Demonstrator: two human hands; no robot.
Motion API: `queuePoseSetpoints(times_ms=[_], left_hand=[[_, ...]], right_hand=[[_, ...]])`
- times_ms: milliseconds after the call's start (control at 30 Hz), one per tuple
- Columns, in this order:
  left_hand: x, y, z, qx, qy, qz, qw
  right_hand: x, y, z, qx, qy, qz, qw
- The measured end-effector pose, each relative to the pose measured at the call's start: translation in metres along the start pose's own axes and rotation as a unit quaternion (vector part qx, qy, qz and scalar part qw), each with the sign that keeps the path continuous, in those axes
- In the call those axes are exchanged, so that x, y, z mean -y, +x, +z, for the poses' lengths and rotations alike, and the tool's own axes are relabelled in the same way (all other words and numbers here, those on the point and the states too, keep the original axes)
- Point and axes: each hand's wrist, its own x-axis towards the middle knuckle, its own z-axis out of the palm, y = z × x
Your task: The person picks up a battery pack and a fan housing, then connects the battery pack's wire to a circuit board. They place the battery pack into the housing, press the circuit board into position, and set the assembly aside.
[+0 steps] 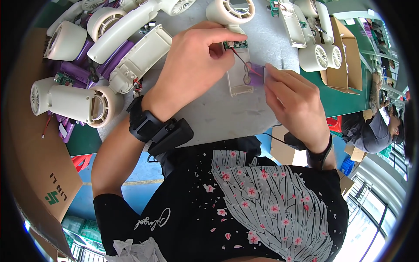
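Observation:
My left hand (pixel 196 61) is closed, thumb and index finger around a small green circuit board (pixel 241 44) at the neck of an opened white handheld fan (pixel 238 17). Its other fingertips are hidden. Red and black wires (pixel 238 56) run from the board to a purple battery pack (pixel 257 75). My right hand (pixel 297 94) pinches that pack by its right edge, over the fan's open handle shell (pixel 240 89). A coiled loop of wire lies at the pack's left side.
White fan bodies (pixel 70 102) and purple battery packs (pixel 74 72) are piled at the left beside a big cardboard box (pixel 35 166). More fan parts (pixel 313 56) lie at the far right near an open carton (pixel 345 56). Another person (pixel 371 133) sits at the right.

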Motion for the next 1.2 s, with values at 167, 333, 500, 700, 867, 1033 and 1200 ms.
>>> queuePoseSetpoints(times_ms=[167, 333, 500, 700, 867, 1033, 1200], left_hand=[[-0.001, 0.0, 0.0, 0.004, 0.002, -0.002, 1.0], [0.001, 0.0, 0.003, -0.015, -0.003, 0.013, 1.0], [0.001, 0.0, 0.001, -0.016, -0.012, 0.009, 1.0], [0.001, 0.0, 0.004, -0.034, -0.036, -0.009, 0.999], [0.001, -0.001, 0.007, -0.052, -0.039, -0.007, 0.998], [-0.002, -0.002, 0.009, -0.059, -0.039, -0.017, 0.997], [0.002, -0.003, 0.01, -0.073, -0.046, -0.014, 0.996]], right_hand=[[0.0, -0.002, 0.005, -0.024, -0.013, 0.002, 1.0], [-0.012, -0.005, -0.002, -0.015, 0.052, 0.05, 0.997], [-0.015, -0.005, -0.003, -0.004, 0.113, 0.078, 0.99], [-0.014, -0.007, -0.001, -0.014, 0.134, 0.09, 0.987], [-0.008, -0.002, 0.001, 0.009, 0.111, 0.071, 0.991], [-0.012, -0.005, 0.008, 0.019, 0.124, 0.066, 0.99], [-0.025, -0.006, 0.003, 0.012, 0.15, 0.066, 0.986]])
